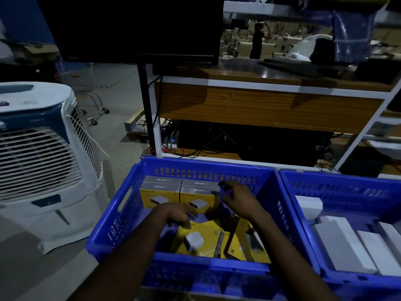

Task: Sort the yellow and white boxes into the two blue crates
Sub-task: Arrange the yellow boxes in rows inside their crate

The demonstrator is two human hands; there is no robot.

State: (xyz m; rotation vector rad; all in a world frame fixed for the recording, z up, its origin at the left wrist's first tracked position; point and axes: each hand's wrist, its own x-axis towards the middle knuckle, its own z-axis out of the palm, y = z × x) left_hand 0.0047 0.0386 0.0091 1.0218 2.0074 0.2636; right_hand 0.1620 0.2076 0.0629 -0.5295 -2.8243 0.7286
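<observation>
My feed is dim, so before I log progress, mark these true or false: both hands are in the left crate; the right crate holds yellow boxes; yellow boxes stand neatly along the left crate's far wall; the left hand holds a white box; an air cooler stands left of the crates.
1. Both hands, left hand and right hand, are in the left crate. True.
2. The right crate holds yellow boxes. False: it holds white boxes.
3. Yellow boxes stand neatly along the left crate's far wall. True.
4. The left hand holds a white box. False: it reaches toward loose yellow boxes.
5. An air cooler stands left of the crates. True.
</observation>
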